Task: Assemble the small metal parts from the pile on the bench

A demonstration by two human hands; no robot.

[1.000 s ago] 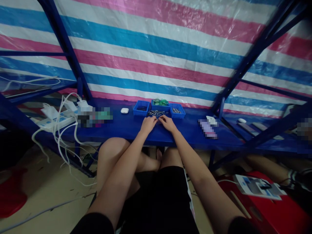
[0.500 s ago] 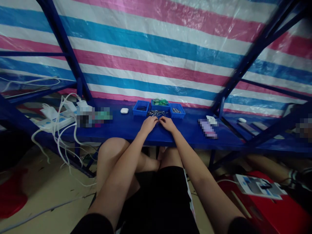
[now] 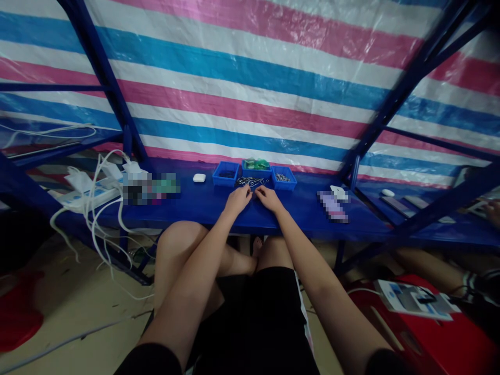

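Observation:
My left hand [image 3: 238, 200] rests over the blue table [image 3: 297, 213], fingers curled together in a pinch. Close beside it, with a small gap between, my right hand [image 3: 267, 199] is bent in a similar pinch. Whatever either hand holds is too small or hidden to name. Just beyond the fingertips lies a pile of thin, shiny metal pieces [image 3: 252, 181]. Around that pile stand a blue bin of dark small parts [image 3: 226, 173], a blue bin with green packets [image 3: 257, 165] and a blue bin of small silvery parts [image 3: 283, 177].
On the left, a power strip [image 3: 91, 195] carries chargers and tangled white cables. A white earphone case [image 3: 199, 178] sits left of the bins. To the right lies a purple phone [image 3: 333, 207]. Another person's hand [image 3: 492, 211] shows at the right edge, above a red stool [image 3: 441, 338].
My left hand has shifted slightly left, so the gap between my hands is wider. My right hand stays almost in place.

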